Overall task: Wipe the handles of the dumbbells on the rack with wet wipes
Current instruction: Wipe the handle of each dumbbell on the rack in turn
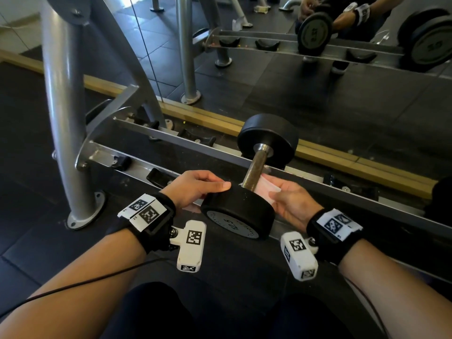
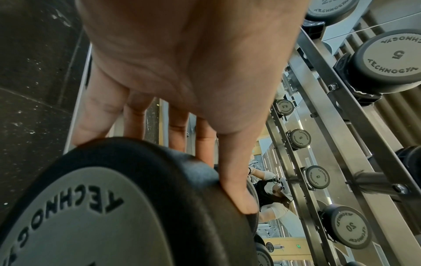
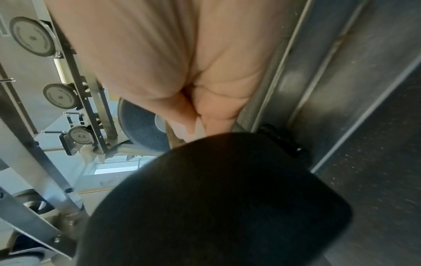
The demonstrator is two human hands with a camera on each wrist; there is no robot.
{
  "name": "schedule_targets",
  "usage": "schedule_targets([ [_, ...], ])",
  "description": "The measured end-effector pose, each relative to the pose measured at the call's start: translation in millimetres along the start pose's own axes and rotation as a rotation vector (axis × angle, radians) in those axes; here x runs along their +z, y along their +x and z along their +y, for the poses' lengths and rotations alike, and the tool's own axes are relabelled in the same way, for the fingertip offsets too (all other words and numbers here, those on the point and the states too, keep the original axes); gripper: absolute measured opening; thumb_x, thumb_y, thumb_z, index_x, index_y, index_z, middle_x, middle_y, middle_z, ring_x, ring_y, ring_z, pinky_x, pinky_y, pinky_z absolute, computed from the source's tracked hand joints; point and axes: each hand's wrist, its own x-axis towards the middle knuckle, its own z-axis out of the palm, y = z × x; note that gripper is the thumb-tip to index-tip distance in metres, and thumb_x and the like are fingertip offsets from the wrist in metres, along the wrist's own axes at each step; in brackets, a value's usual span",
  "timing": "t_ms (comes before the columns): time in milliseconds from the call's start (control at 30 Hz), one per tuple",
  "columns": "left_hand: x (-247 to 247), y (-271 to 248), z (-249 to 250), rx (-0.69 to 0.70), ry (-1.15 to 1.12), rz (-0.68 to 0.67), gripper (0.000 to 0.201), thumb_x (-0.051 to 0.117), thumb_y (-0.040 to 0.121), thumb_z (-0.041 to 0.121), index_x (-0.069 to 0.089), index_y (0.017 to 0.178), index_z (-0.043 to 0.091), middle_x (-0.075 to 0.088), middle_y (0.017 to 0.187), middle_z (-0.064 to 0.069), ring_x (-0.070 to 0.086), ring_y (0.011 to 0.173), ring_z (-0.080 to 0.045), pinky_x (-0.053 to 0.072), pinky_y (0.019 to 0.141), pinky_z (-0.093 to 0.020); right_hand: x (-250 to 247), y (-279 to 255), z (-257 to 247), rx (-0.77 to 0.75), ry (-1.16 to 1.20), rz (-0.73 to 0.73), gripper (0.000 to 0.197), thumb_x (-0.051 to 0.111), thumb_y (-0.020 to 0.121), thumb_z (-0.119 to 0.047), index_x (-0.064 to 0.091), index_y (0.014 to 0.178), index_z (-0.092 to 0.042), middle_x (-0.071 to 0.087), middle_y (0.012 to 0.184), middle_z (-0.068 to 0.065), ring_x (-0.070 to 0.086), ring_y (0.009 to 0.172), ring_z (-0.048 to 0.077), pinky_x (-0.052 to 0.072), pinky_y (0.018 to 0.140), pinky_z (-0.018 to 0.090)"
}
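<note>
A black dumbbell lies across the low rack's rails (image 1: 367,199), its near head (image 1: 238,211) toward me and its far head (image 1: 267,138) by the mirror. The bare metal handle (image 1: 255,170) runs between them. My left hand (image 1: 215,189) grips the near head (image 2: 114,207) from the upper left, thumb (image 2: 241,189) on the rim and fingers over its back edge. My right hand (image 1: 276,194) pinches a white wet wipe (image 1: 266,188) against the right side of the handle's near end. In the right wrist view the wipe (image 3: 189,131) shows under curled fingers (image 3: 214,111), above the head (image 3: 216,198).
A grey upright post (image 1: 63,106) stands at left. Empty black cradles (image 1: 156,176) sit along the rails. A mirror with a wooden base strip (image 1: 342,152) runs behind the rack. Another dumbbell (image 1: 440,199) is at the right edge. Upper tiers hold several dumbbells (image 2: 387,61).
</note>
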Motion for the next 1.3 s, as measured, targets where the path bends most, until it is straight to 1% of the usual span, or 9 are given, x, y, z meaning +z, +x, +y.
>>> schedule_targets([
  [133,0.4,0.8,-0.2,-0.002,-0.006,0.002,0.053,0.075,0.06,0.055,0.071,0.104,0.024,0.07,0.115,-0.004,0.069,0.106,-0.024,0.058,0.089,-0.05,-11.3,-12.1,0.8,0.001,0.024,-0.083,0.05,0.035,0.096,0.01,0.057,0.134,-0.012,0.064,0.13,0.014,0.062,0.121,0.029,0.054,0.097,0.042],
  [267,0.3,-0.1,0.1,-0.001,-0.013,0.0,0.055,0.075,0.059,0.054,0.07,0.105,0.024,0.069,0.115,-0.004,0.069,0.105,-0.023,0.058,0.088,-0.05,-17.1,-0.6,-11.0,-0.05,0.161,0.104,0.048,0.031,0.096,0.011,0.054,0.135,-0.003,0.059,0.133,0.022,0.063,0.116,0.036,0.06,0.083,0.041],
  [400,0.7,-0.8,0.3,-0.004,-0.022,0.005,0.056,0.075,0.059,0.054,0.07,0.106,0.023,0.069,0.115,-0.004,0.068,0.106,-0.023,0.058,0.088,-0.051,-5.3,16.5,-17.4,-0.047,0.186,0.187,0.05,0.03,0.099,0.009,0.044,0.144,-0.005,0.053,0.14,0.02,0.057,0.122,0.035,0.052,0.096,0.05],
  [600,1.6,-1.3,0.3,-0.005,-0.019,0.015,0.056,0.074,0.059,0.054,0.07,0.105,0.023,0.069,0.115,-0.003,0.067,0.107,-0.023,0.058,0.089,-0.051,8.5,4.4,-8.0,-0.049,0.054,0.093,0.052,0.031,0.098,0.009,0.044,0.145,-0.01,0.053,0.141,0.015,0.056,0.126,0.03,0.046,0.105,0.048],
  [767,0.5,0.3,0.5,-0.005,-0.016,0.005,0.053,0.074,0.061,0.053,0.07,0.105,0.023,0.069,0.115,-0.004,0.068,0.106,-0.024,0.058,0.088,-0.051,-9.0,-15.4,-6.8,-0.022,-0.036,-0.043,0.053,0.035,0.096,0.011,0.053,0.139,-0.013,0.06,0.135,0.011,0.061,0.122,0.027,0.055,0.095,0.04],
  [867,0.2,-0.6,0.2,0.001,-0.023,0.004,0.053,0.074,0.061,0.053,0.071,0.104,0.023,0.07,0.113,-0.003,0.069,0.104,-0.022,0.059,0.087,-0.05,-12.8,-6.5,-13.9,-0.064,0.058,0.064,0.049,0.033,0.095,0.012,0.059,0.129,-0.01,0.06,0.134,0.015,0.066,0.114,0.027,0.058,0.087,0.037],
  [1000,0.7,-1.7,-0.5,0.002,-0.034,0.01,0.054,0.075,0.061,0.053,0.071,0.105,0.023,0.071,0.112,-0.004,0.07,0.103,-0.022,0.059,0.087,-0.049,-0.2,15.3,-13.5,-0.054,0.122,0.16,0.051,0.031,0.097,0.011,0.049,0.141,-0.009,0.056,0.138,0.017,0.061,0.118,0.03,0.054,0.092,0.044],
  [1100,1.5,-1.9,0.6,-0.003,-0.042,0.015,0.055,0.076,0.059,0.053,0.071,0.104,0.022,0.071,0.111,-0.003,0.07,0.102,-0.021,0.06,0.086,-0.048,12.6,17.3,-9.7,-0.023,0.073,0.115,0.055,0.032,0.098,0.01,0.042,0.146,-0.015,0.056,0.137,0.014,0.061,0.119,0.03,0.056,0.087,0.042],
  [1300,0.7,-1.1,0.5,-0.002,-0.024,0.009,0.058,0.075,0.057,0.055,0.071,0.105,0.023,0.07,0.111,-0.003,0.07,0.102,-0.021,0.059,0.087,-0.048,-9.1,-5.9,6.8,-0.01,0.031,-0.046,0.058,0.034,0.094,0.012,0.05,0.14,-0.019,0.061,0.134,0.013,0.061,0.122,0.03,0.052,0.1,0.047],
])
